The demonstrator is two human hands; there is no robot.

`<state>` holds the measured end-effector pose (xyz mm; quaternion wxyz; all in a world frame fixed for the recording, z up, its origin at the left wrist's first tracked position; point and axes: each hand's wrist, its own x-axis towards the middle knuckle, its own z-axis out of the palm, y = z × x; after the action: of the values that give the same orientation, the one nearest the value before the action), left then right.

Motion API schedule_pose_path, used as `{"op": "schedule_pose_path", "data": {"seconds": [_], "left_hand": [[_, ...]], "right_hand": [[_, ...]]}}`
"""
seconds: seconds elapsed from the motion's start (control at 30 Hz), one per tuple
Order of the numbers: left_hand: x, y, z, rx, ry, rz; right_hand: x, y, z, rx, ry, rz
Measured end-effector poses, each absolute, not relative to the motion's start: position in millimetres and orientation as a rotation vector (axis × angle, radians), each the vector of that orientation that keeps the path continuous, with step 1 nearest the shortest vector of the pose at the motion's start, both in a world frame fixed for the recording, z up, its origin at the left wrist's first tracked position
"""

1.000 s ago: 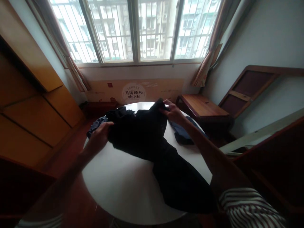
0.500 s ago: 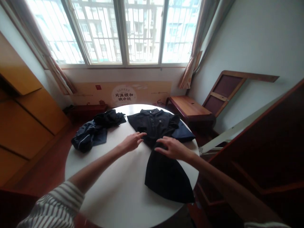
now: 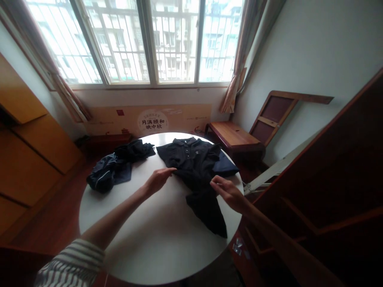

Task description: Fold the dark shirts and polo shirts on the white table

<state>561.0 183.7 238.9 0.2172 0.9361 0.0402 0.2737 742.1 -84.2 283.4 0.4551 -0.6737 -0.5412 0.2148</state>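
Observation:
A black polo shirt (image 3: pixel 191 159) lies on the white round table (image 3: pixel 143 239), its buttoned collar toward the window and its lower part bunched and trailing toward the near right edge. My left hand (image 3: pixel 160 178) pinches the shirt at its left side, pulling a taut edge of cloth. On the other side, my right hand (image 3: pixel 226 191) has its fingers closed on the shirt's right part. Under and beside the shirt's right side sits a folded navy garment (image 3: pixel 226 164).
Crumpled dark clothes (image 3: pixel 109 169) lie on the table's left. Behind the table stand a low wooden bench (image 3: pixel 233 133) and a printed banner (image 3: pixel 152 119) below the window. A dark wooden panel (image 3: pixel 314 191) rises close on the right; orange cabinets (image 3: pixel 42 147) stand left.
Both hands have closed on the shirt and spread slightly apart. Its lower part has been drawn up, so less cloth spreads toward the near edge. The view has shifted a little.

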Motion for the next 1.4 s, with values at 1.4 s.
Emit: {"op": "schedule_pose_path", "data": {"seconds": [1.4], "left_hand": [[590.5,274.2,243.3,2.733,1.021,0.566]], "right_hand": [[746.8,-18.2,270.7,-1.878,-1.577,0.342]]}}
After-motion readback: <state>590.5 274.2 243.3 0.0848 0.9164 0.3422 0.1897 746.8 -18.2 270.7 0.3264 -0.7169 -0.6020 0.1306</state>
